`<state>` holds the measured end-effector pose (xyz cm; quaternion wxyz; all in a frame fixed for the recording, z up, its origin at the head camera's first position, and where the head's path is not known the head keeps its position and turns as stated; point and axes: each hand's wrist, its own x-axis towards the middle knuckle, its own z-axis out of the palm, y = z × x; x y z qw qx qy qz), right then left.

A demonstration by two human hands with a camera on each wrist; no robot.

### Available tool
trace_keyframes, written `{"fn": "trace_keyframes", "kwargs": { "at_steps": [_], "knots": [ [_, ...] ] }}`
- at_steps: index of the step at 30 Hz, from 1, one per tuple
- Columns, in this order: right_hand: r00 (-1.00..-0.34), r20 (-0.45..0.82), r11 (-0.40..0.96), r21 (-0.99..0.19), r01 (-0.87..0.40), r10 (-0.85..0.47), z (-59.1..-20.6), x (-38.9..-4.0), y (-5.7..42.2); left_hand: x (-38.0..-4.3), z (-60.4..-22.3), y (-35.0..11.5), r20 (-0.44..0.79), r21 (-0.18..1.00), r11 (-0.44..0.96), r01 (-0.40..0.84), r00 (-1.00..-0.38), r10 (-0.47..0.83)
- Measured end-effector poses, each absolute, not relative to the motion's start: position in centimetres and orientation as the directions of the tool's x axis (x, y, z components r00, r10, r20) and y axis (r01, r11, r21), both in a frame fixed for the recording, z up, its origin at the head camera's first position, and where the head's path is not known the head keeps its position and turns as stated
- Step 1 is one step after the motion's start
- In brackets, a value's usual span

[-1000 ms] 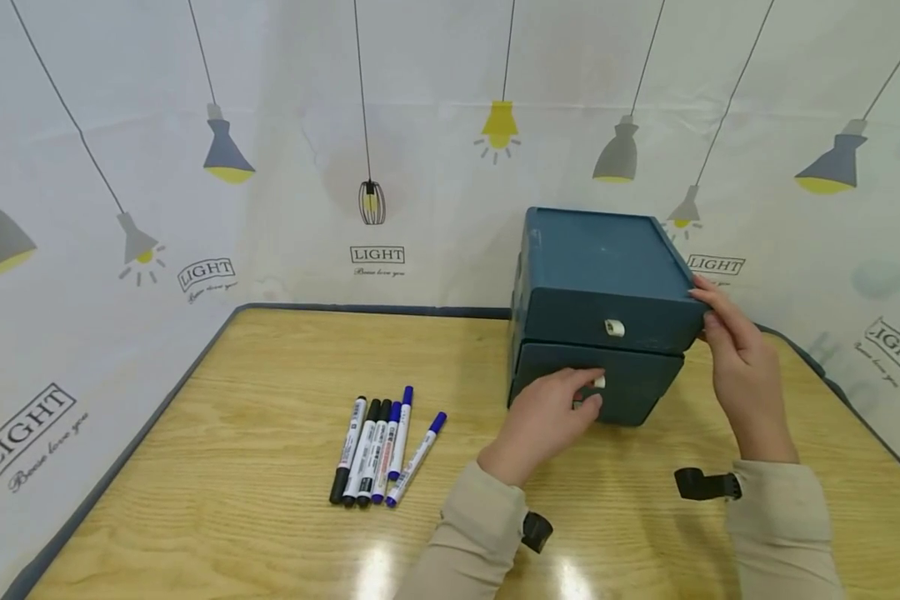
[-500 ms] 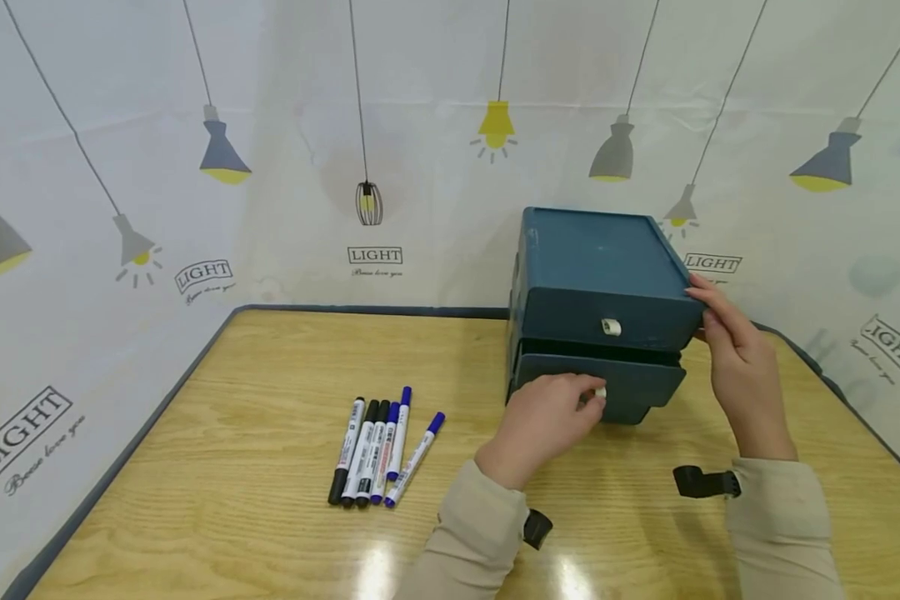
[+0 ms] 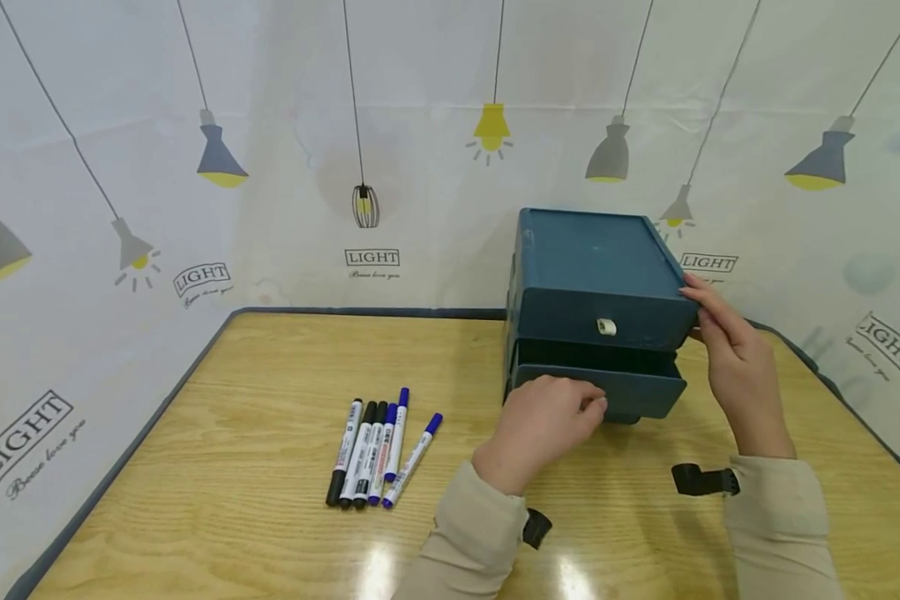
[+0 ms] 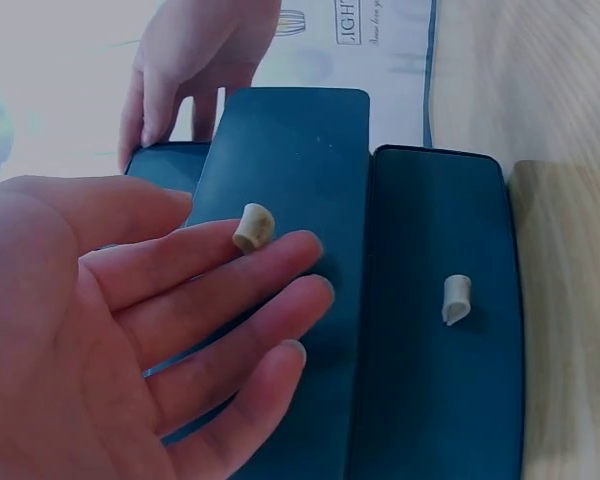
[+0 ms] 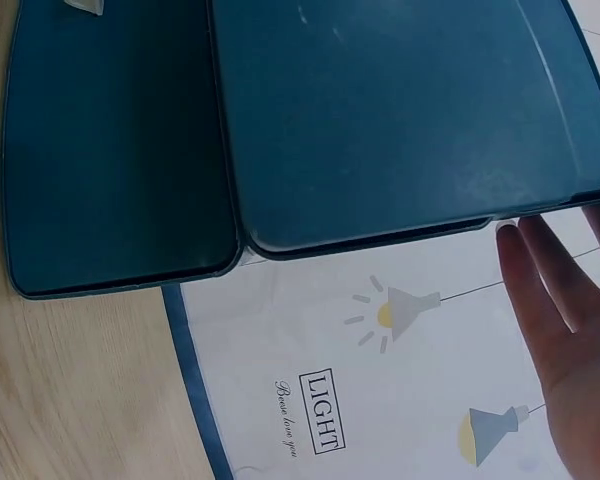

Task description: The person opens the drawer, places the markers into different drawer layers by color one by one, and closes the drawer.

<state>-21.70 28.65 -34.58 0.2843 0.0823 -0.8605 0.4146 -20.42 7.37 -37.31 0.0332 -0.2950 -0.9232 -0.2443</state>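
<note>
A blue two-drawer desktop organizer (image 3: 600, 250) stands on the table, with its lower drawer (image 3: 648, 392) pulled partly out. My left hand (image 3: 543, 425) is at that drawer's front, thumb and index finger together over its small pull loop, which they hide in the head view. From the left wrist, a white pull loop (image 4: 253, 228) shows right at my index fingertip, with the other fingers loosely extended. The upper drawer's pull (image 3: 606, 327) is free in the head view. My right hand (image 3: 742, 367) rests on the organizer's right upper edge, fingers fairly straight against it.
Several white markers (image 3: 375, 454) with black or blue caps lie side by side left of the organizer. The wooden table (image 3: 232, 467) meets a white backdrop (image 3: 435, 167) printed with lamps. Each wrist carries a black camera mount (image 3: 537, 527).
The lower drawer, nearly closed a second ago, has come out toward the person along with my left hand, and its dark inside now shows. My right hand stays on the organizer's edge.
</note>
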Motion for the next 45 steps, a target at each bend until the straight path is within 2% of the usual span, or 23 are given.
{"fn": "trace_keyframes", "kwargs": {
  "at_steps": [9, 21, 31, 45],
  "knots": [
    [-0.825, 0.556, 0.639, -0.672, -0.375, 0.101, -35.0, -22.1, 28.8, -19.5, -36.3, 7.2, 0.096, 0.406, 0.734, 0.545, -0.824, 0.558],
    [-0.818, 0.563, 0.649, -0.666, -0.368, 0.115, -36.5, -23.4, 30.2, -18.3, -34.7, 7.1, -0.031, 0.362, 0.738, 0.57, -0.783, 0.621],
    [-0.812, 0.577, 0.65, -0.651, -0.391, 0.09, -36.2, -23.2, 30.2, -17.9, -34.0, 6.9, -0.113, 0.411, 0.748, 0.521, -0.785, 0.609],
    [-0.809, 0.581, 0.669, -0.636, -0.386, 0.086, -36.1, -23.2, 30.3, -17.3, -33.3, 6.8, -0.144, 0.415, 0.755, 0.508, -0.782, 0.606]
  ]
}}
